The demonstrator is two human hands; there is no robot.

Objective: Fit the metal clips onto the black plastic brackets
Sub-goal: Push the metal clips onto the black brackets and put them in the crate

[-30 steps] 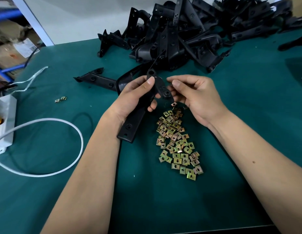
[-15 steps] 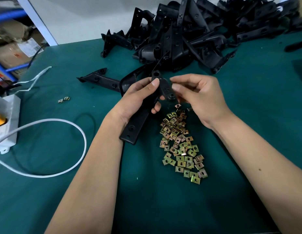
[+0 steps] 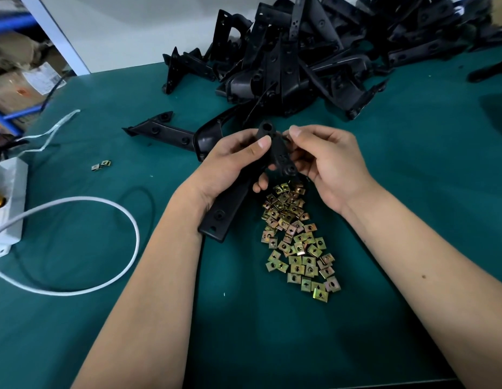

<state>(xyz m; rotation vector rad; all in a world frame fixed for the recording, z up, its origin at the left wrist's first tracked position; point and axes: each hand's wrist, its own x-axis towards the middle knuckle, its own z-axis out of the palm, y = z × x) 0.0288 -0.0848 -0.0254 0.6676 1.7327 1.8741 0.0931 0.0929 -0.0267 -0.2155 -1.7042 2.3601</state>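
Bracket (image 3: 278,153) lengthwise toward far right

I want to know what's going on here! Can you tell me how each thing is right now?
left hand: grips the bracket
right hand: fingers curled at the bracket's top end
bracket: held up, tilted
metal clips: loose pile on the mat
two stray clips: lying apart, left
bracket heap: piled at the back
white cable: looped on the mat

Table cover (image 3: 412,192) teal; brackets (image 3: 300,51) black; clips (image 3: 297,248) brassy yellow, iridescent; cable (image 3: 112,209) white.
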